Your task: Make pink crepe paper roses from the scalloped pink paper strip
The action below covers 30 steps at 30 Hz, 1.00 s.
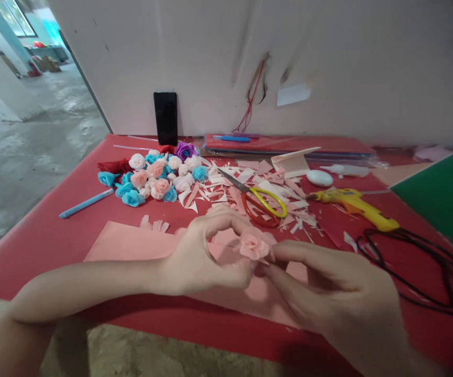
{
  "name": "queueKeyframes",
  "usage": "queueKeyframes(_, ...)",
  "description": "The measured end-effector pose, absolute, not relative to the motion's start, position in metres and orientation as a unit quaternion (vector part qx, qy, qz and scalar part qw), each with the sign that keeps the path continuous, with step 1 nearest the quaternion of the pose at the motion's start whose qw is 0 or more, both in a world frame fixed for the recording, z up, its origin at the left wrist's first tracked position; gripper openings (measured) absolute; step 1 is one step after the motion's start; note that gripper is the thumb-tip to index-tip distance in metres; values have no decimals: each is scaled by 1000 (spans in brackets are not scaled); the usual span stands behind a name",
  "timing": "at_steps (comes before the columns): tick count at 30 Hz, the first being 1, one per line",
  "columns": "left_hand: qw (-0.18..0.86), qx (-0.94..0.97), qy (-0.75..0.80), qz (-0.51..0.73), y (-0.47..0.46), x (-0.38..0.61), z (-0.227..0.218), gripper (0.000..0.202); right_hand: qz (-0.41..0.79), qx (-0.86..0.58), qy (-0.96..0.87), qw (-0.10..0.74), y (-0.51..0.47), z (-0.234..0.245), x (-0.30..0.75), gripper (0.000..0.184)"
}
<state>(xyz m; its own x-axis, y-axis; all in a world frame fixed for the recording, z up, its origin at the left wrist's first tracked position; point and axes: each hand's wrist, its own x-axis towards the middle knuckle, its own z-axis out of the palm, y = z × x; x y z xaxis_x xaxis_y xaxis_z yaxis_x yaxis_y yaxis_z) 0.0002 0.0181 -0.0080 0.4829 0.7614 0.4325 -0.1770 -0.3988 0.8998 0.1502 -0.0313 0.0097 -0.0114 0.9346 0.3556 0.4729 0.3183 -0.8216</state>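
A small pink rose (253, 245) is held up between both hands, just above a flat sheet of pink paper (132, 242) that is laid on the near part of the red table (33, 235). The rose is made of soft, crinkly paper, rolled into a tight spiral in the middle, with looser ruffled petals round the edge. The left hand (202, 259) is curled round it from the left, forefinger arched over the top and thumb pressed in below, so that grip is closed on the flower. The right hand (328, 298) is pinched onto its lower right edge with thumb and fingertip, also closed tight on it.

Further back, a heap of finished roses (153, 175) is piled up: pale pink, white, bright blue, one purple and a bit of deep red, all the same puffy rolled shape. Right beside it, a mess of pink and white paper scraps (218, 186) is scattered, mostly thin strips and pointy triangles. Scissors (260, 201) with shiny blades and loop handles, one yellow and one red, are left lying on the scraps. A yellow plastic glue gun (354, 204) is set down to the right, with a thin black cord (407, 262) looped near it. A light blue pen (86, 203) is parked on the left side, well apart from the hands. A glossy black phone (165, 118) is propped upright against the wall (328, 63).
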Motion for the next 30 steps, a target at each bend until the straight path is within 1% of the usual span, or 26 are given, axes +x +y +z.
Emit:
queueKeyframes(3,514,700,213,447,18,0,-7,14,213,-518,-690,459,-30,11,151,11)
queueKeyframes(8,512,708,222,434,17,-1,-7,13,139,-496,-756,403,-27,16,149,21)
queueKeyframes(12,512,717,217,420,17,-1,-6,13,55,-470,-783,403,-28,15,150,24)
queueKeyframes(17,469,758,187,413,20,-2,-5,15,-28,-442,-810,385,-30,15,150,27)
queueKeyframes(22,436,794,160,393,23,-4,-5,13,-62,-433,-831,343,-32,13,149,31)
queueKeyframes(30,431,809,154,369,22,-5,-2,11,-120,-410,-863,270,-37,9,155,37)
